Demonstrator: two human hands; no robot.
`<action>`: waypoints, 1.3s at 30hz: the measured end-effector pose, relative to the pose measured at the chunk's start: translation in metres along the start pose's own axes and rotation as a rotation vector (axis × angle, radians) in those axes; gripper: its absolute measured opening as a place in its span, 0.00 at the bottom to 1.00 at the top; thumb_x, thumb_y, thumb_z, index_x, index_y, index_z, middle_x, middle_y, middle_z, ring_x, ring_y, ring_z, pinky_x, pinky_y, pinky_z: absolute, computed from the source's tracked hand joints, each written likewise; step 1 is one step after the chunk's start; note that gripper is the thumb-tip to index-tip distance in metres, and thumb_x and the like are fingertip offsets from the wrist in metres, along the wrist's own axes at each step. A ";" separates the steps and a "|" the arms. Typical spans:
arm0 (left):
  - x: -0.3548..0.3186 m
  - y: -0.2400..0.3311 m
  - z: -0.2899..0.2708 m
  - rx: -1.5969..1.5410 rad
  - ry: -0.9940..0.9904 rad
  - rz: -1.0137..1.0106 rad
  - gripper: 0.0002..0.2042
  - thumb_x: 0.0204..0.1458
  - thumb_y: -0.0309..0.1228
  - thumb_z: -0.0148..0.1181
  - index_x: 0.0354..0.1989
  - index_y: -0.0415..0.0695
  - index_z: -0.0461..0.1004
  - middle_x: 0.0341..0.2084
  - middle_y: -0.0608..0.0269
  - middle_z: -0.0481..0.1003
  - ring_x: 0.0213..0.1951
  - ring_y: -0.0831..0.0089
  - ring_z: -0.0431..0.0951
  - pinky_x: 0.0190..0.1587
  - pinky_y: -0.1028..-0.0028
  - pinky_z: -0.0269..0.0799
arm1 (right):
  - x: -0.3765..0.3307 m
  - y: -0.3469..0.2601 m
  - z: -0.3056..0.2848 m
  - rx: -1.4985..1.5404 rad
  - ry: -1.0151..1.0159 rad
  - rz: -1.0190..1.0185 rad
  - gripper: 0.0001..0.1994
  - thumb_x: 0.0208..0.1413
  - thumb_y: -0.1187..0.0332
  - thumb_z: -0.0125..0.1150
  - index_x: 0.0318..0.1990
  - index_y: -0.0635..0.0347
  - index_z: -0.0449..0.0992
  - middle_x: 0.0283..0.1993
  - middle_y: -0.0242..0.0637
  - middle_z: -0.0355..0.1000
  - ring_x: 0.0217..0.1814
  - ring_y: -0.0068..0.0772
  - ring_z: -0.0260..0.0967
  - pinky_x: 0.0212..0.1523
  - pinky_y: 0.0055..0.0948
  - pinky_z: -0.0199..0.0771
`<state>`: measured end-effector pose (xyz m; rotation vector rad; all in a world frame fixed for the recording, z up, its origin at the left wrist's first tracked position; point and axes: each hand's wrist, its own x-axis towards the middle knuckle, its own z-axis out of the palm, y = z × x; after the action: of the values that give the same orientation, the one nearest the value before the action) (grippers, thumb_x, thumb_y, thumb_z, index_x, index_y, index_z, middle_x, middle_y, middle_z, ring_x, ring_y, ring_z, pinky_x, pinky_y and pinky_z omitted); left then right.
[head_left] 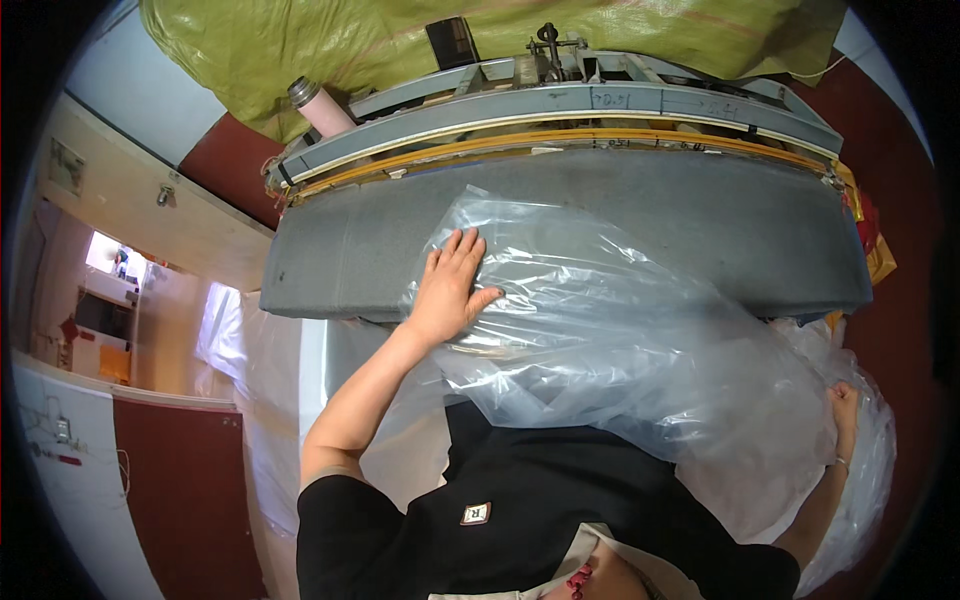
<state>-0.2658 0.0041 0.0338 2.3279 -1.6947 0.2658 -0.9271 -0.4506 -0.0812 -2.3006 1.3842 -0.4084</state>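
Note:
A large sheet of clear plastic film (600, 310) lies crumpled over the front of a long grey padded bench top (340, 250) and hangs down on the right. My left hand (455, 285) rests flat on the film's left part, fingers spread, pressing it toward the grey surface. Out at the far right, my right hand (843, 405) is closed on the film in a fist, lower than the bench's front edge. The film stretches between both hands in loose folds, and its far corner points up past my left fingertips.
Behind the padded top runs a grey metal frame (480, 105) with an orange strip (600, 135) and a clamp-like fitting (548, 45). A pink flask (320, 108) leans at its left end. Beyond are a dark phone-like slab (452, 43) and yellow-green sheeting (300, 40). An open door (150, 200) stands left.

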 end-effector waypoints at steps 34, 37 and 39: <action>0.094 0.061 0.020 -0.385 0.044 0.166 0.12 0.45 0.31 0.55 0.37 0.39 0.71 0.34 0.55 0.73 0.38 0.57 0.70 0.44 0.60 0.62 | -0.102 0.116 -0.001 -0.225 0.198 0.219 0.09 0.42 0.72 0.60 0.19 0.68 0.69 0.16 0.45 0.64 0.17 0.30 0.57 0.23 0.29 0.60; 0.115 0.054 0.039 -0.319 0.197 -0.034 0.08 0.43 0.25 0.55 0.33 0.39 0.71 0.30 0.52 0.71 0.35 0.55 0.71 0.36 0.67 0.67 | -0.099 0.137 -0.014 -0.125 0.225 0.225 0.08 0.42 0.72 0.60 0.20 0.68 0.70 0.17 0.44 0.66 0.19 0.27 0.59 0.24 0.28 0.61; 0.122 0.055 0.042 -0.305 0.150 -0.063 0.07 0.43 0.25 0.54 0.33 0.39 0.70 0.30 0.54 0.71 0.36 0.54 0.70 0.37 0.65 0.67 | -0.094 0.149 -0.022 -0.071 0.243 0.231 0.08 0.43 0.72 0.59 0.21 0.67 0.70 0.18 0.43 0.67 0.21 0.26 0.61 0.25 0.27 0.62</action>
<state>-0.2810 -0.1357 0.0349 2.0792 -1.4736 0.1531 -1.0945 -0.4337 -0.1390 -2.1668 1.7864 -0.5881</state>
